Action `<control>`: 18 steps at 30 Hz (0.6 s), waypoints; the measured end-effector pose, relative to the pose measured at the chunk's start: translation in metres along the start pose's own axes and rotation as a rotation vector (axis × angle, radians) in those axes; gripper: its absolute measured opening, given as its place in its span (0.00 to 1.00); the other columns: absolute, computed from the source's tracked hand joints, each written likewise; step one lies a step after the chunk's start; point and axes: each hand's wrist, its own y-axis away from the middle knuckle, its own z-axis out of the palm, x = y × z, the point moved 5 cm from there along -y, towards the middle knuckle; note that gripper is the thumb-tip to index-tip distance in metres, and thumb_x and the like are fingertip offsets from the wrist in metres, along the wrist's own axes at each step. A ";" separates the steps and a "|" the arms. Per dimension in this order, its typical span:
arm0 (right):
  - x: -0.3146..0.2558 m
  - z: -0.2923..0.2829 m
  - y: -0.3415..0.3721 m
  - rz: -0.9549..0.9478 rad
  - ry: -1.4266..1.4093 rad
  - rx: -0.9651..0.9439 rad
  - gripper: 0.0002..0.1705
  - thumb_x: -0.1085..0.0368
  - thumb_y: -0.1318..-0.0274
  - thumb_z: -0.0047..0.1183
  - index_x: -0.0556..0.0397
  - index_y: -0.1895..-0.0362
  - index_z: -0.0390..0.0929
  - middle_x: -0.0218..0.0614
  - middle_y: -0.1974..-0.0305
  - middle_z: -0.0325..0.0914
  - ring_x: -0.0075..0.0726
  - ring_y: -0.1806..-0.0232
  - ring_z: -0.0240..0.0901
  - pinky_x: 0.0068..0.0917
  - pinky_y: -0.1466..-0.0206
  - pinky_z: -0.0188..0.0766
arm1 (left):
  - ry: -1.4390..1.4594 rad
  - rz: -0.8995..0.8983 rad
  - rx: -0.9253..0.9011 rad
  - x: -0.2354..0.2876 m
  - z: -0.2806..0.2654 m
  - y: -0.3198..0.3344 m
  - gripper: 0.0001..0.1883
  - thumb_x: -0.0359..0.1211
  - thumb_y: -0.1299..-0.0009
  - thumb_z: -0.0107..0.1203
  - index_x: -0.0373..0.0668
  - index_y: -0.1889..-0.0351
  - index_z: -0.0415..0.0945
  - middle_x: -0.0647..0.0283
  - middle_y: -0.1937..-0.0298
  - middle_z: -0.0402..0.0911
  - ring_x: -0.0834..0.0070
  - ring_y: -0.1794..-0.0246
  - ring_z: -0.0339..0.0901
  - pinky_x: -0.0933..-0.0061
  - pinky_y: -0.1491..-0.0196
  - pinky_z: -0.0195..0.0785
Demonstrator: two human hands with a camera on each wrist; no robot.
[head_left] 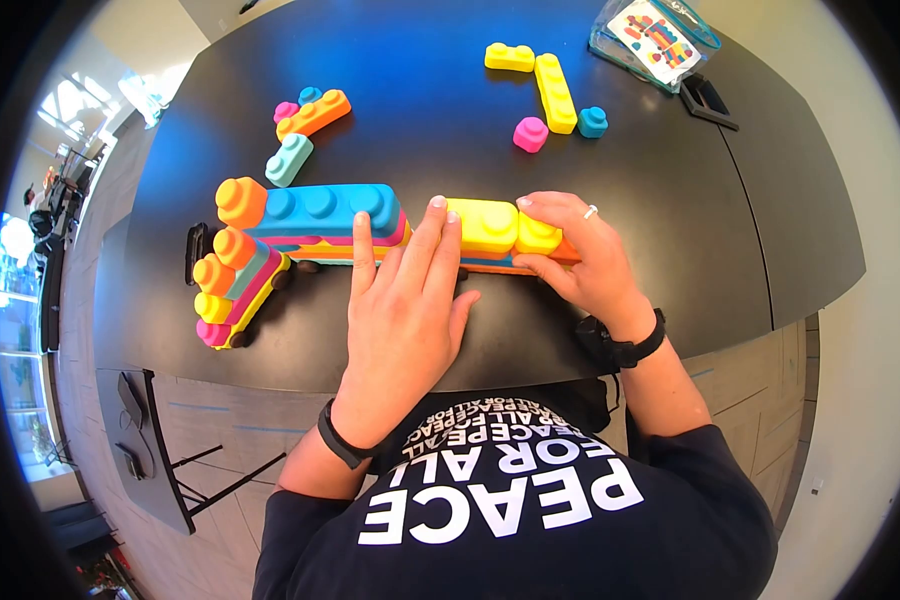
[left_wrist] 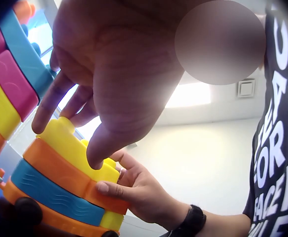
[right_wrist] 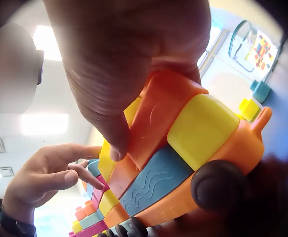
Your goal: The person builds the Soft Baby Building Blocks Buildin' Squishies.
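Observation:
A train of stacked building blocks runs across the table, its end wagon on black wheels [right_wrist: 217,185]. On that wagon a long yellow block [head_left: 485,222] lies over orange blocks [left_wrist: 55,165] and a wavy-patterned blue block [right_wrist: 154,180]. My left hand [head_left: 400,305] has its fingers stretched out, two fingertips at the yellow block's left end and the index finger near the blue block [head_left: 320,205] of the middle wagon. With thumb in front and fingers behind, my right hand [head_left: 590,262] grips a short yellow block [head_left: 538,236] at the wagon's right end.
A front section [head_left: 240,290] with orange and pink blocks angles off at left. Loose blocks lie farther back: an orange one [head_left: 315,115], a mint one [head_left: 289,160], a yellow one [head_left: 555,95], a pink one [head_left: 530,134]. A clear bag [head_left: 655,40] stands at the far right.

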 end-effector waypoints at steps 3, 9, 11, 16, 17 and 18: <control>0.002 0.000 0.002 0.018 -0.009 -0.016 0.37 0.67 0.39 0.86 0.49 0.27 0.87 0.46 0.32 0.92 0.61 0.33 0.91 0.48 0.30 0.88 | 0.004 0.002 0.000 0.000 0.000 0.000 0.46 0.36 0.31 0.83 0.34 0.15 0.78 0.53 0.13 0.79 0.60 0.34 0.88 0.29 0.02 0.45; -0.001 0.001 0.001 0.001 0.013 -0.013 0.36 0.69 0.39 0.85 0.50 0.28 0.86 0.46 0.32 0.92 0.60 0.33 0.90 0.48 0.29 0.87 | -0.030 -0.024 -0.006 -0.001 0.001 0.003 0.46 0.39 0.30 0.83 0.36 0.14 0.77 0.57 0.11 0.78 0.60 0.34 0.88 0.16 0.04 0.40; -0.002 0.002 -0.001 0.014 0.010 -0.021 0.36 0.69 0.39 0.85 0.51 0.28 0.85 0.46 0.32 0.92 0.60 0.33 0.90 0.48 0.29 0.87 | -0.043 -0.037 -0.013 -0.001 0.002 0.004 0.47 0.39 0.30 0.83 0.37 0.13 0.77 0.58 0.11 0.77 0.61 0.32 0.87 0.12 0.05 0.38; 0.000 0.002 -0.001 0.032 -0.001 -0.030 0.36 0.70 0.40 0.85 0.51 0.28 0.84 0.46 0.33 0.92 0.60 0.34 0.90 0.47 0.30 0.87 | -0.050 -0.061 0.009 0.002 0.004 0.004 0.47 0.35 0.30 0.83 0.38 0.13 0.75 0.56 0.10 0.77 0.55 0.15 0.78 0.18 0.04 0.39; 0.000 0.002 -0.002 0.035 -0.009 -0.033 0.37 0.70 0.40 0.85 0.51 0.28 0.84 0.46 0.34 0.92 0.61 0.34 0.90 0.47 0.30 0.86 | -0.023 -0.052 0.034 0.003 0.005 0.003 0.47 0.35 0.30 0.83 0.38 0.13 0.76 0.55 0.10 0.77 0.54 0.13 0.76 0.20 0.03 0.41; 0.000 0.001 -0.002 0.038 -0.017 -0.036 0.37 0.70 0.40 0.85 0.51 0.28 0.84 0.46 0.34 0.92 0.61 0.35 0.90 0.47 0.31 0.86 | 0.003 -0.043 0.059 0.004 0.008 0.003 0.46 0.35 0.30 0.82 0.38 0.13 0.76 0.54 0.10 0.77 0.52 0.11 0.74 0.22 0.03 0.43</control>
